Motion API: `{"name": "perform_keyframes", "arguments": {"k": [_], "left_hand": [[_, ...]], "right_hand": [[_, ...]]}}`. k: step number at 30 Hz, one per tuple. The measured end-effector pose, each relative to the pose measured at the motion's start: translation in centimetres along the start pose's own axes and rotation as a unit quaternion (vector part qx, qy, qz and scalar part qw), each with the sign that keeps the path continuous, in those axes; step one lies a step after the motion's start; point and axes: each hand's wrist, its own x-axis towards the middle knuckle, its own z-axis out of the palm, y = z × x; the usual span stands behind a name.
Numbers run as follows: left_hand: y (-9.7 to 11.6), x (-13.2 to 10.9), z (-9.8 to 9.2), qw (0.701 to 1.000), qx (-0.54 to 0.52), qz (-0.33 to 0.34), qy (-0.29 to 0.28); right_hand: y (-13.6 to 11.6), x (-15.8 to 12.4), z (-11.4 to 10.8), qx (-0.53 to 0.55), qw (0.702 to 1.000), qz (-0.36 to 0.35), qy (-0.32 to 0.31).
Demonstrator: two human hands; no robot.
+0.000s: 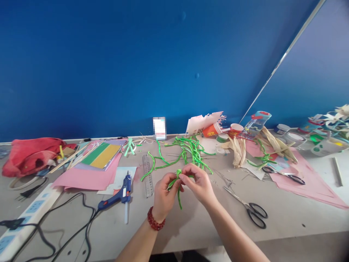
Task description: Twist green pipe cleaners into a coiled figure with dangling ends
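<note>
My left hand (163, 194) and my right hand (199, 183) meet above the grey table (191, 222), both pinched on a bent green pipe cleaner (178, 182) whose tail hangs down between them. A red bead bracelet (155, 220) circles my left wrist. Behind the hands lies a loose pile of green pipe cleaners (188, 149).
A blue glue gun (118, 194) and clear ruler (148, 174) lie to the left, with pink and coloured paper (92, 167), a red cloth (29, 154), a power strip (24, 218) and cables. Scissors (249, 207) lie to the right, a second pair (285, 175) beyond, plus corn husks (237, 149) and paper cups (215, 129).
</note>
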Motion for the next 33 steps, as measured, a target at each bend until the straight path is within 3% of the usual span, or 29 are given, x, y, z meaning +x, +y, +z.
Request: {"name": "perform_keyframes", "arguments": {"k": [6,12,21,26,33], "left_hand": [[0.2,0.1,0.2,0.995,-0.081,-0.053,-0.03],[0.4,0.1,0.3,0.992,-0.107,-0.069,-0.024],[0.2,0.1,0.1,0.997,-0.051,-0.062,-0.003],[0.0,0.2,0.3,0.98,-0.163,-0.102,-0.043],[-0.2,0.8,0.1,0.96,-0.233,-0.155,-0.03]], "right_hand": [[0.7,0.0,-0.5,0.128,0.987,0.076,-0.061],[0.8,-0.1,-0.4,0.174,0.978,0.084,-0.083],[1.3,-0.2,-0.1,0.098,0.994,0.047,-0.03],[0.8,-0.2,-0.2,0.152,0.986,0.04,-0.047],[0.6,0.1,-0.2,0.173,0.982,0.066,-0.026]]}}
